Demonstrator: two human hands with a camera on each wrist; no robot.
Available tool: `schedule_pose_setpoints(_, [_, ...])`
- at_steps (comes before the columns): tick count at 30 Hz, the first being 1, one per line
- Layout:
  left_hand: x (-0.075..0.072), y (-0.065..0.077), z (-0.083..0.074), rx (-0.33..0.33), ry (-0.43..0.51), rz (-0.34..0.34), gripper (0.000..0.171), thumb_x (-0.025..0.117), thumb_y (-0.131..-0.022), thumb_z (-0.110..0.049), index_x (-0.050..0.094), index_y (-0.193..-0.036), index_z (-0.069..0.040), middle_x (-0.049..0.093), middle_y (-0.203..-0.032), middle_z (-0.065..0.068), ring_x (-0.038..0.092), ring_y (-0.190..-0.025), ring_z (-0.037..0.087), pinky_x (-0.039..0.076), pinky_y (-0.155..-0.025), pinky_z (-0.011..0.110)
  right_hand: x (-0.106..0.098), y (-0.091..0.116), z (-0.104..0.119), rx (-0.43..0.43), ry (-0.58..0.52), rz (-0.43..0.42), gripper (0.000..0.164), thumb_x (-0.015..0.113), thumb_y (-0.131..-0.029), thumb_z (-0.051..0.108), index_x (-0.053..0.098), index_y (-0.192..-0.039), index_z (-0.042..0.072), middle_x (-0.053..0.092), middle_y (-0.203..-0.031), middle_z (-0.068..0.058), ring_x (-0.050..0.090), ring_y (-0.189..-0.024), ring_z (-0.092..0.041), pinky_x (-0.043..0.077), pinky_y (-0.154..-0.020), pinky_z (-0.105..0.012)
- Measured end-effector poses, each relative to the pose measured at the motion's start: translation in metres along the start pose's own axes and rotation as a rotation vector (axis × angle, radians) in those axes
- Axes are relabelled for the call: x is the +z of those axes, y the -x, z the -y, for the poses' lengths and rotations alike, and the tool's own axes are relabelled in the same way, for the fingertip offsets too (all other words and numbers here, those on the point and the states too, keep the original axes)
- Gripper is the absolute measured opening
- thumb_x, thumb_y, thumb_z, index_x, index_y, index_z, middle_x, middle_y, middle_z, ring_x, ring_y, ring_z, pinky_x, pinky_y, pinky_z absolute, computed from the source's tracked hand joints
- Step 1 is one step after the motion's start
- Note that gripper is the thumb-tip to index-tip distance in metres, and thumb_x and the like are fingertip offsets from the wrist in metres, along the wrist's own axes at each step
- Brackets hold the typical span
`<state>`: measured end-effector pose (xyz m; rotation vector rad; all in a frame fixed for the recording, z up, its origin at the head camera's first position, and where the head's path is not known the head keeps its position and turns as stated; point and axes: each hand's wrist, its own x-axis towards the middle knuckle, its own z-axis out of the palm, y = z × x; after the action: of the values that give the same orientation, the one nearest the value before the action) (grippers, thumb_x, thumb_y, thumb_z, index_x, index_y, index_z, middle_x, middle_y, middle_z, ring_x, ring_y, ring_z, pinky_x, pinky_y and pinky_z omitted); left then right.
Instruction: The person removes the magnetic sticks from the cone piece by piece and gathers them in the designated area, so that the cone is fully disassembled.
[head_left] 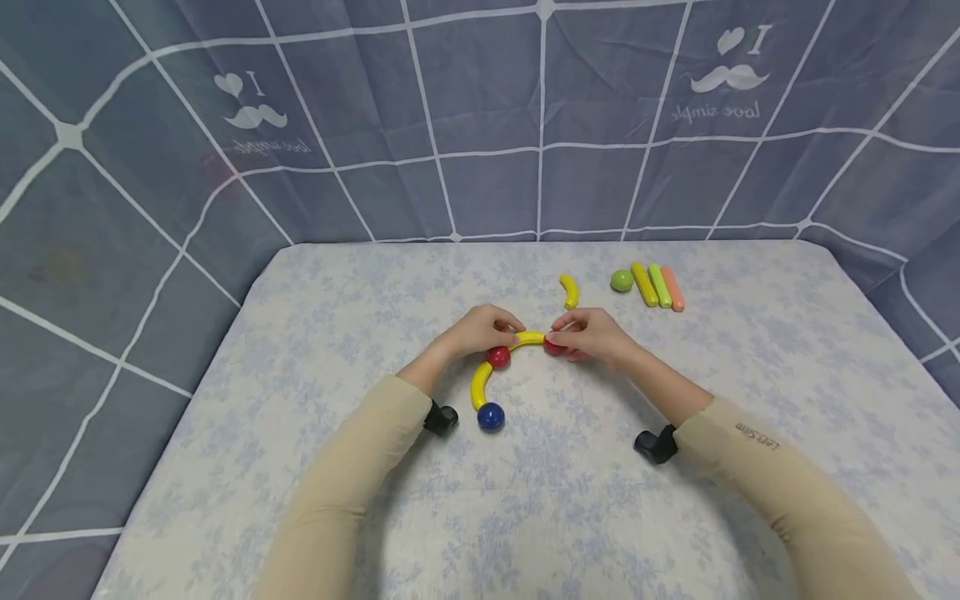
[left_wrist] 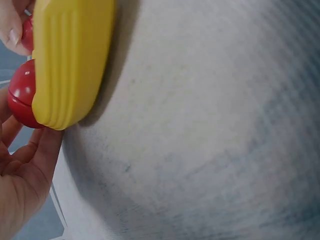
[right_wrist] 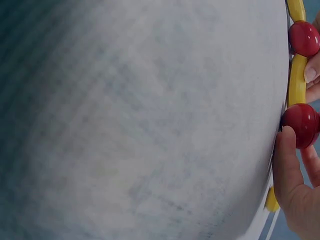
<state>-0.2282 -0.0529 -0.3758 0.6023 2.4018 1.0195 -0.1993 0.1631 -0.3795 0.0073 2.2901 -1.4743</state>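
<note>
A chain of plastic pieces lies on the table: a blue ball [head_left: 491, 417], a yellow curved rod [head_left: 480, 386], a red ball [head_left: 498, 357], a second yellow curved rod [head_left: 531, 337] and another red ball [head_left: 553, 346]. My left hand [head_left: 474, 330] pinches the second rod close to the first red ball; in the left wrist view the nearer rod [left_wrist: 75, 60] partly covers that ball [left_wrist: 22, 95]. At the chain's other end, my right hand [head_left: 594, 335] holds the second red ball [right_wrist: 301, 125] between thumb and fingers, against the rod's end.
Beyond the hands lies a loose yellow curved rod [head_left: 570, 292]. Farther right are a green ball [head_left: 622, 281] and straight rods in yellow [head_left: 644, 285], light green [head_left: 661, 286] and orange [head_left: 672, 289]. A grey checked curtain [head_left: 487, 192] hangs behind the patterned tablecloth [head_left: 570, 508].
</note>
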Motion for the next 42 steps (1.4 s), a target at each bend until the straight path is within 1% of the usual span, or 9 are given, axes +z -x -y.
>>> schedule_pose_setpoints(11, [0.002,-0.001,0.001,-0.018,0.031,-0.030,0.021,0.067,-0.086,-0.009,0.071,-0.106,-0.004,0.065,-0.091,0.007,0.051,-0.075,0.013,0.042,-0.068,0.020,0.004,-0.003,0.000,0.017,-0.004,-0.002,0.035,0.069,-0.085,0.017,0.059,-0.110,-0.005,0.063,-0.087,-0.008,0.061,-0.069,-0.012,0.053,-0.065,-0.025])
schedule_pose_setpoints(14, [0.003,-0.002,0.001,-0.037,0.083,-0.032,0.021,0.067,-0.085,-0.008,0.071,-0.105,-0.003,0.065,-0.089,0.007,0.051,-0.073,0.012,0.042,-0.066,0.019,0.004,-0.003,0.001,0.018,0.013,-0.013,0.035,0.070,-0.084,0.017,0.059,-0.109,-0.005,0.061,-0.083,-0.006,0.060,-0.067,-0.012,0.052,-0.063,-0.024])
schedule_pose_setpoints(17, [0.002,-0.003,0.002,-0.075,0.170,-0.036,0.021,0.068,-0.084,-0.006,0.071,-0.104,-0.002,0.065,-0.088,0.008,0.051,-0.073,0.013,0.043,-0.066,0.019,0.003,-0.003,0.002,0.013,0.015,-0.014,0.035,0.071,-0.084,0.016,0.060,-0.109,-0.005,0.058,-0.081,-0.006,0.059,-0.066,-0.011,0.052,-0.063,-0.024])
schedule_pose_setpoints(21, [0.000,-0.004,0.003,-0.113,0.247,-0.032,0.022,0.068,-0.083,-0.003,0.071,-0.104,0.000,0.067,-0.090,0.010,0.052,-0.074,0.013,0.045,-0.068,0.020,0.002,-0.004,0.002,0.003,0.010,0.009,0.034,0.070,-0.083,0.013,0.059,-0.110,-0.006,0.054,-0.084,-0.007,0.058,-0.066,-0.011,0.053,-0.064,-0.024])
schedule_pose_setpoints(24, [0.000,-0.004,0.003,-0.126,0.265,-0.026,0.022,0.068,-0.083,-0.003,0.070,-0.105,0.000,0.068,-0.096,0.010,0.054,-0.079,0.014,0.047,-0.072,0.020,0.000,-0.004,0.002,-0.017,0.025,0.032,0.034,0.071,-0.082,0.011,0.060,-0.111,-0.005,0.052,-0.088,-0.008,0.057,-0.068,-0.013,0.053,-0.064,-0.024])
schedule_pose_setpoints(29, [0.001,-0.004,0.003,-0.152,0.291,-0.034,0.022,0.069,-0.083,-0.004,0.071,-0.105,0.000,0.067,-0.104,0.010,0.057,-0.088,0.015,0.049,-0.077,0.022,-0.003,-0.004,0.002,-0.051,0.045,0.073,0.035,0.072,-0.081,0.007,0.060,-0.112,-0.004,0.055,-0.096,-0.011,0.055,-0.078,-0.017,0.053,-0.067,-0.023])
schedule_pose_setpoints(34, [0.003,-0.004,0.003,-0.164,0.298,-0.041,0.022,0.070,-0.082,-0.004,0.071,-0.103,0.000,0.069,-0.101,0.010,0.057,-0.084,0.014,0.048,-0.074,0.021,-0.006,-0.003,0.000,-0.097,0.118,0.097,0.034,0.073,-0.080,0.009,0.062,-0.110,-0.002,0.059,-0.099,-0.011,0.052,-0.082,-0.021,0.049,-0.066,-0.022])
schedule_pose_setpoints(37, [0.004,-0.004,0.001,-0.162,0.301,-0.039,0.022,0.070,-0.082,-0.004,0.071,-0.103,0.000,0.069,-0.099,0.010,0.056,-0.082,0.014,0.048,-0.072,0.020,-0.008,-0.003,0.000,-0.112,0.162,0.101,0.033,0.073,-0.080,0.011,0.063,-0.109,-0.001,0.060,-0.098,-0.010,0.051,-0.083,-0.022,0.047,-0.065,-0.023])
schedule_pose_setpoints(42, [0.003,-0.003,-0.002,-0.149,0.313,-0.048,0.022,0.069,-0.082,-0.003,0.070,-0.103,0.001,0.068,-0.101,0.011,0.056,-0.082,0.014,0.048,-0.073,0.021,-0.011,-0.006,-0.001,-0.134,0.208,0.096,0.030,0.074,-0.080,0.012,0.065,-0.107,0.001,0.061,-0.096,-0.010,0.051,-0.081,-0.022,0.047,-0.065,-0.024])
